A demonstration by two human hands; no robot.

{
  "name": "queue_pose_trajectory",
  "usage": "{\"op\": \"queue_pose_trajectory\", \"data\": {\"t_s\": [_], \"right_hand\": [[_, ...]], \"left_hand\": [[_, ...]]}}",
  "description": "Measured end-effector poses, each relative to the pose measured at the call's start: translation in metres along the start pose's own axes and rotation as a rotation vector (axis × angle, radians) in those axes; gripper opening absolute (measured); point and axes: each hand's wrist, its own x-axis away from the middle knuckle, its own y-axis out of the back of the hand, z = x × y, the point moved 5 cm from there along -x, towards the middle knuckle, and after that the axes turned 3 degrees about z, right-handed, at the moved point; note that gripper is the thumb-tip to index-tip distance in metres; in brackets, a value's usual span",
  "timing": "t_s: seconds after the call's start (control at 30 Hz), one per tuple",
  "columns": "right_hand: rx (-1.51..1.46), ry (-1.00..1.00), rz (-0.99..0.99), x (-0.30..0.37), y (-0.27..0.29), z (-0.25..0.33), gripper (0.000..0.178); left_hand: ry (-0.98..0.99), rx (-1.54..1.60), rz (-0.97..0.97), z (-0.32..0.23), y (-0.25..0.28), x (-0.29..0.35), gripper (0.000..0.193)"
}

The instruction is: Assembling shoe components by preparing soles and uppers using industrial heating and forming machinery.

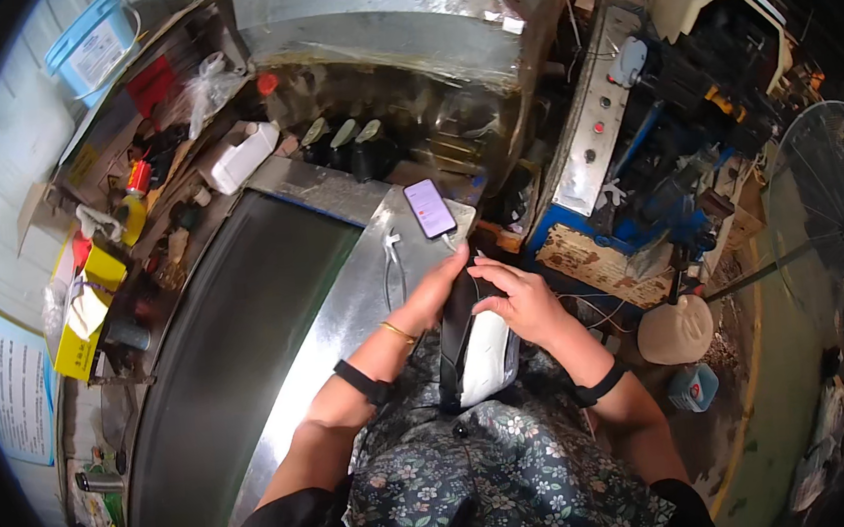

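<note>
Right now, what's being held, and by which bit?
The left hand seems to hold the white cable near the phone; I can't tell for the right hand.

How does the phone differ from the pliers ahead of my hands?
The phone is a flat, rounded rectangle with a lit screen; the pliers are a slim grey tool with two handles. The phone has a pale cable at its near end, while the pliers have none. The phone's far end tilts left; the pliers point almost straight away from you. Both lie on the metal surface.
</note>
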Motion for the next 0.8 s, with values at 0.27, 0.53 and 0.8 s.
{"op": "queue_pose_trajectory", "data": {"t_s": [0.27,0.53,0.8], "right_hand": [[-0.139,-0.136,-0.002,0.011,-0.002,-0.053,0.042],[-0.672,-0.804,-0.176,0.098,-0.079,-0.109,0.032],[-1.155,-0.965,-0.06,0.092,-0.081,-0.118,0.058]], "left_hand": [[-0.56,-0.653,-0.29,-0.004,-0.012,-0.01,0.048],[-0.376,-0.826,-0.126,-0.021,-0.007,-0.022,0.055],[-0.038,-0.199,0.0,0.021,0.005,0.002,0.059]]}}
